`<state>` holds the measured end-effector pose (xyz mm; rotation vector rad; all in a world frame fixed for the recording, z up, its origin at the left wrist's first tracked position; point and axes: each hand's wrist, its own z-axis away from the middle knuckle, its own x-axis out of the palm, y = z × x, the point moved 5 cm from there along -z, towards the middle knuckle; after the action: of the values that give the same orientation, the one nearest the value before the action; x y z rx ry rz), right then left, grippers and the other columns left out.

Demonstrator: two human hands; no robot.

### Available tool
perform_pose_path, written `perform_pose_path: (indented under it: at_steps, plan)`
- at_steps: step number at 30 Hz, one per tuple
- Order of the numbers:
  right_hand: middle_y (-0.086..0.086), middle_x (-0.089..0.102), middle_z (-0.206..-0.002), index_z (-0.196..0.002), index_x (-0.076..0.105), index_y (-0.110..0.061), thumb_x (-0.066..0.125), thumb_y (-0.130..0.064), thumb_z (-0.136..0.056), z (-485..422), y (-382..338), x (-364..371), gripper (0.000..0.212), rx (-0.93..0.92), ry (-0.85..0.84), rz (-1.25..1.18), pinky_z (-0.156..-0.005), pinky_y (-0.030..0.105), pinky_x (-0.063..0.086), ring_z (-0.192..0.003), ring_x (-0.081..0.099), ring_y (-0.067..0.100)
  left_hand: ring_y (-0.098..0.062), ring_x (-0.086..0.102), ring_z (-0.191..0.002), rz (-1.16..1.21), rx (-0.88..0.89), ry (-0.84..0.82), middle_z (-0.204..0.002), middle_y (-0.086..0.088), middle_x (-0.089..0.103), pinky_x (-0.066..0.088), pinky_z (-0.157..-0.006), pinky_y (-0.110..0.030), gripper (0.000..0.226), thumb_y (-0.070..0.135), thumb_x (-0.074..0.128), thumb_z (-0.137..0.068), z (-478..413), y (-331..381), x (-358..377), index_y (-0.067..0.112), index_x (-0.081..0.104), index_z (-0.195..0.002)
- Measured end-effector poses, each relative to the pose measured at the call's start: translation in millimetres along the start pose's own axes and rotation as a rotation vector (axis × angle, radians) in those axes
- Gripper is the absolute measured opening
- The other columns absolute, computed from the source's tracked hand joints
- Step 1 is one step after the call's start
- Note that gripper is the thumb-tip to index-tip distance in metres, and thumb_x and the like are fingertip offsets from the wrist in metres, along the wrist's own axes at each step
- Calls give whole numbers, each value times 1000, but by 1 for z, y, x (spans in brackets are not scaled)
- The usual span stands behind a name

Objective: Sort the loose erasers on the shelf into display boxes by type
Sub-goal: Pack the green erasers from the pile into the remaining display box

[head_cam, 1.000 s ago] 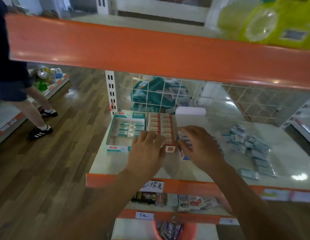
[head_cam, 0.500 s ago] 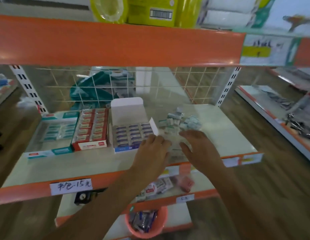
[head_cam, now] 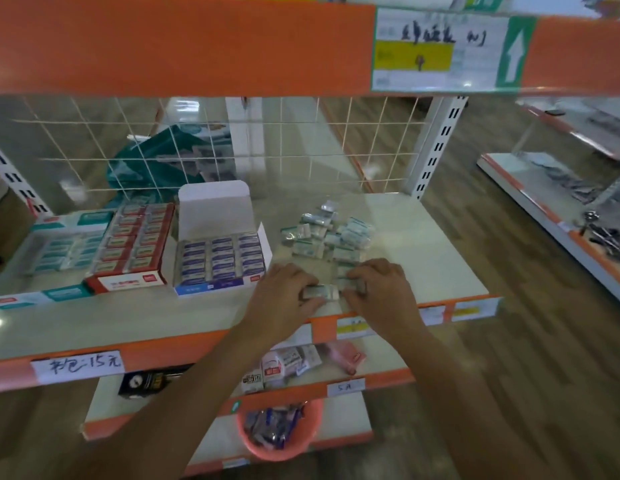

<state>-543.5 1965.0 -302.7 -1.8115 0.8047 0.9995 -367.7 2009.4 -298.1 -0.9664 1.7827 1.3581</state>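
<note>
While both hands are being held at the front edge of the shelf (head_cam: 422,237), a wrapped eraser (head_cam: 320,292) is being pinched by the curled fingers of the left hand (head_cam: 284,301), and a second eraser (head_cam: 350,283), just beside it, is being gripped by the right hand (head_cam: 383,294). Behind them the loose pile of erasers (head_cam: 331,233) is being seen lying on the shelf, right of the blue display box (head_cam: 220,263), the red display box (head_cam: 135,247) and the teal display box (head_cam: 59,252).

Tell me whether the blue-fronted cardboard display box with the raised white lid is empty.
No, the blue-fronted cardboard display box holds rows of blue-labelled erasers.
</note>
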Motion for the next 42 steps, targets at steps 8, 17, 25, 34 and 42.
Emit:
perform_pose_path:
  at_steps: [8,17,25,34,42]
  plan:
    - [6,61,-94,-95,71,-17,80,-31,-70,-2,-3,-3,30,-6,-22,-36,-72,35,45,-89,54,32,-15,46,-104,33,-68,6,-104,1,56,33,-87,-22,39,38,68,-82,3,-1,-2,19,65,-117]
    - [10,64,-90,-96,71,-11,76,-21,-74,0,-7,0,24,-58,48,-50,-71,40,48,-85,56,33,-7,43,-83,79,-76,26,-90,7,48,30,-67,-12,26,31,66,-83,7,1,-6,15,62,-104]
    - [2,56,-90,-106,62,-8,74,-14,-80,11,-19,-17,29,-106,254,-252,-67,18,44,-75,49,6,-8,57,-71,421,-128,89,-85,4,58,51,-67,-20,29,19,71,-81,13,8,-20,26,55,-105]
    - [4,57,-95,-99,58,-19,73,2,-77,-7,-57,-39,34,-77,233,-637,-75,13,51,-83,62,4,-10,60,-74,643,-203,225,-87,5,64,50,-64,-18,33,10,82,-70,22,-8,-57,28,59,-84]
    - [8,64,-102,-100,56,-17,72,10,-74,-23,-121,-21,41,-188,216,-671,-76,11,51,-95,65,5,0,59,-86,551,-204,294,-94,8,60,44,-71,-3,38,0,78,-70,34,-54,-116,21,57,-91]
